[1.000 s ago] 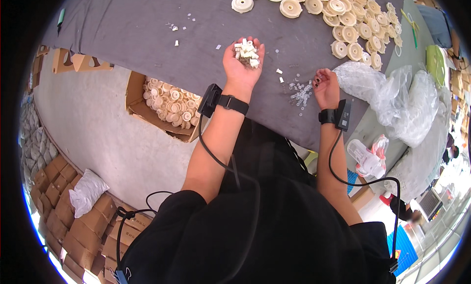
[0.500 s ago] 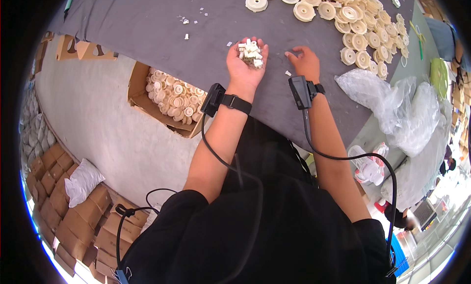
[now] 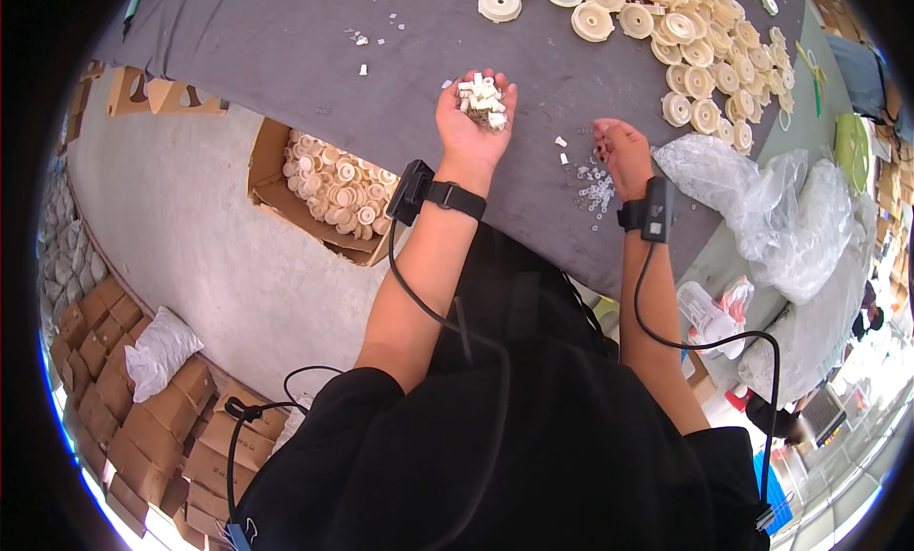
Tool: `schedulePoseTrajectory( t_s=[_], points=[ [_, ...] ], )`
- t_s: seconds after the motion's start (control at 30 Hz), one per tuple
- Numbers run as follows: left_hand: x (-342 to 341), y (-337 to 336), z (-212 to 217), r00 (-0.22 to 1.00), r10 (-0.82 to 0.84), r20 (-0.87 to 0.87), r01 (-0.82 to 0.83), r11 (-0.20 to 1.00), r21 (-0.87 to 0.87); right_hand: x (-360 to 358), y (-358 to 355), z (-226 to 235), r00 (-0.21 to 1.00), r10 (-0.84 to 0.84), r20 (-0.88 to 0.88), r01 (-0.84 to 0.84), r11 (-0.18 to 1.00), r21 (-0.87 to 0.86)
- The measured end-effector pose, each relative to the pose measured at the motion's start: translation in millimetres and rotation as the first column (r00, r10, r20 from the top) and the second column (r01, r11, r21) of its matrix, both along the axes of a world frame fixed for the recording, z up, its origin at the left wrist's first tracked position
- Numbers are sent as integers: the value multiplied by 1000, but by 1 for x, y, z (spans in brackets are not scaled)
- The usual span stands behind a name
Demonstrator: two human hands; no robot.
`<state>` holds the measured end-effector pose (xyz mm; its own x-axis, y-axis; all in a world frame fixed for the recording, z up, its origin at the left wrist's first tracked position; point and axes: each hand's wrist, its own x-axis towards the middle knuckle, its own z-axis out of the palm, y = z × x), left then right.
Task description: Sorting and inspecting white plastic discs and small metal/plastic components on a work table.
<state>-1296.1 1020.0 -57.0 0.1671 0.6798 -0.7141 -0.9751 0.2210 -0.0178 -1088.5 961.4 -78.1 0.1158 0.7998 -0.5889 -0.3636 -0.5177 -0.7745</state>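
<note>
Far left of frame: stacked brown cardboard boxes on the pale floor, with a white stuffed bag lying among them.

Left of centre: an open cardboard carton sits below the table edge, filled with cream plastic wheels; part of it is hidden under the table's rim.

Upper centre: left hand palm up over the grey table cover, fingers cupped narrow around a heap of small white plastic pieces resting in the palm. A black wrist unit on a strap sits at the wrist, its cable running down across the dark shirt.

A few loose white bits lie apart on the cover at upper left; 2 more lie between the hands.

Right of centre: right hand palm down, fingers curled toward the cover near a scatter of tiny clear rings; whether the fingertips pinch anything, cannot tell. A second black wrist unit is strapped here.

Top right: a spread of cream round discs covers the table's far part, well apart from both hands.

Right: crumpled clear plastic bags lie just beside the right hand, overhanging the table edge. Below them, a clear container near the floor. Far right edge is cluttered and blurred.
</note>
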Motion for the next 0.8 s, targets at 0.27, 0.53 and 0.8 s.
schedulePoseTrajectory(
  t_s=[0.27,0.53,0.8],
  points=[
    [3,1,-2,1000,-13,4,13,1000,25,-43,-9,-5,409,346,844,-369,909,-194],
    [2,-2,-3,1000,-21,-3,21,1000,16,-13,-10,2,996,-61,-71,51,989,-136],
    [6,-3,-1,1000,-30,-9,30,1000,7,15,-17,-11,992,-123,-9,122,990,-73]
  ],
)
